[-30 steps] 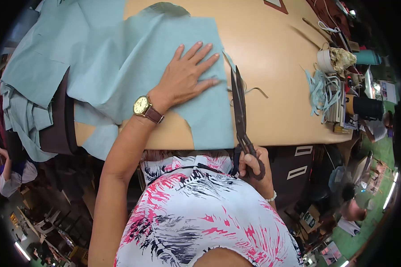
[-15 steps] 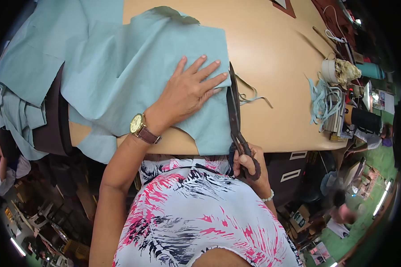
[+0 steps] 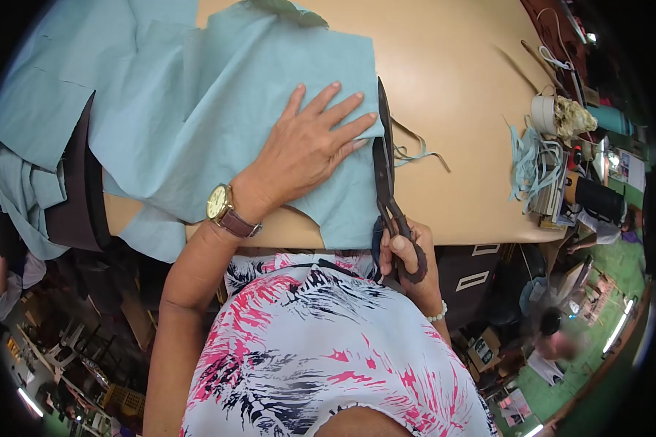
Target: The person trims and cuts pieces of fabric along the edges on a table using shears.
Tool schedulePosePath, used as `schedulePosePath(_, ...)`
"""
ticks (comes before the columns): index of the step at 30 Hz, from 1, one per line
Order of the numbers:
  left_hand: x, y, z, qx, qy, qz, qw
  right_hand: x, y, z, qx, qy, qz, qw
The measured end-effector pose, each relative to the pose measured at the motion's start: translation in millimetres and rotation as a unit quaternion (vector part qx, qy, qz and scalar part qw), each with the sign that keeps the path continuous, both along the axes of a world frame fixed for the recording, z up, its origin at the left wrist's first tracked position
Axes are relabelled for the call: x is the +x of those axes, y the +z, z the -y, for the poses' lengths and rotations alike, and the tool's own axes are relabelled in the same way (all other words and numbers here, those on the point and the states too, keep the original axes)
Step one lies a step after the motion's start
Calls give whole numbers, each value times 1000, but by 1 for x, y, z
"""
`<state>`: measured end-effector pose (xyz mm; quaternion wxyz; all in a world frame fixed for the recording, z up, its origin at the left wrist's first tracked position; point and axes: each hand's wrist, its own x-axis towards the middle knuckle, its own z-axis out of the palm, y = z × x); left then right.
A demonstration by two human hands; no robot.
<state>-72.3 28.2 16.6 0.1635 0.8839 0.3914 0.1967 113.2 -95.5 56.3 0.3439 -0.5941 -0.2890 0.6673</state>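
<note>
Light blue-green cloth [image 3: 219, 109] lies spread on the tan table, with its straight right edge beside the blades. My left hand [image 3: 306, 149] rests flat on this cloth, fingers spread, their tips close to that edge. In my right hand [image 3: 412, 262] are large dark scissors [image 3: 385, 164], thumb and fingers in the handles at the table's front edge. The blades point away from me along the right edge of the cloth. How far the lower blade reaches under the cloth is hidden. Thin offcut strips [image 3: 419, 154] curl on the table just right of the blades.
More cloth [image 3: 22, 189] hangs over a dark piece at the left. On the right of the tan table [image 3: 459, 197] are a heap of blue-green strips [image 3: 533, 164], a white container [image 3: 542, 115] and a teal bottle [image 3: 611, 119]. Other people are in the background.
The scissors' tip shows slightly farther up along the cloth's right edge. The whole view has shifted a little; my left hand stays at the same place on the cloth.
</note>
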Motion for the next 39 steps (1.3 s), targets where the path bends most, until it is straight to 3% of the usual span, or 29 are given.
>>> schedulePosePath(39, 2, 3, 8, -10, -12, -4, 1000, -5, -1, 7, -1, -15, -7, 1000)
